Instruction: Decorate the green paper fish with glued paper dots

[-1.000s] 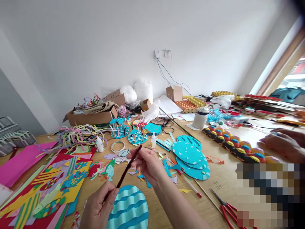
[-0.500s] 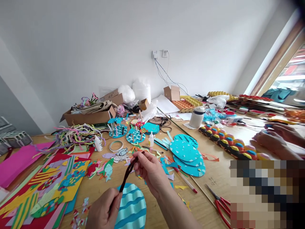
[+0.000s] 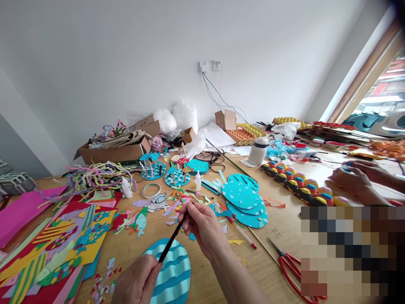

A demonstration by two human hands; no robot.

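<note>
Between my two hands a dark brown strand point(image 3: 172, 239) is stretched at a slant; it looks like a pipe cleaner or cord, I cannot tell which. My left hand point(image 3: 139, 276) is closed around its lower end. The fingertips of my right hand point(image 3: 201, 226) pinch its upper end. Below them on the table lies a blue oval card point(image 3: 177, 276) with wavy light-blue strips, partly covered by my left hand. Small paper scraps point(image 3: 106, 280) lie left of it. Cut-out paper fish point(image 3: 141, 221) are farther back.
Red-handled scissors point(image 3: 287, 264) lie to the right, near stacked blue ovals point(image 3: 243, 196). Glue bottles point(image 3: 198, 182), a tape roll point(image 3: 151, 190) and coloured paper point(image 3: 19, 215) surround the work spot. Another person's hands point(image 3: 354, 179) are at the right by painted egg-carton strips point(image 3: 297, 181).
The strand looks straighter and tauter between my hands. My right hand has turned slightly, and the whole view has shifted a little.
</note>
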